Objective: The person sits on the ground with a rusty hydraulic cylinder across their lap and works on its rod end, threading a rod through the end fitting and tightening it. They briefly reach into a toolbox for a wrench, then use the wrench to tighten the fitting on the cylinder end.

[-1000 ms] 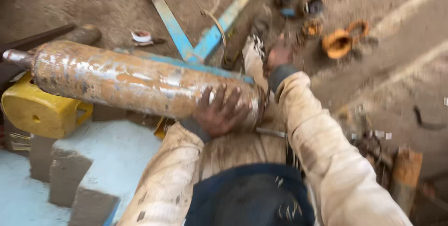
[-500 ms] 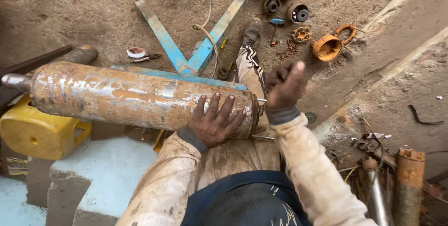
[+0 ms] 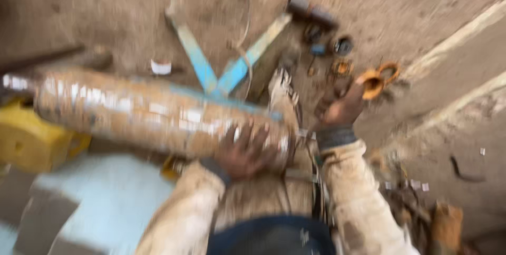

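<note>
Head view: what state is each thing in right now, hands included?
Rusty cylinder: lying on its side, near end under the left hand.
Left hand: spread flat on the cylinder.
Right hand: raised, holding nothing that shows.
Blue frame: flat on the dirt.
Yellow container: beneath the cylinder's far end.

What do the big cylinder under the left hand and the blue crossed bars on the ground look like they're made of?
Big cylinder: probably metal, with a rusty brown, worn surface and shiny glints. Blue crossed bars: likely painted metal, flat straight strips in chipped light blue; motion blur leaves both uncertain.
</note>
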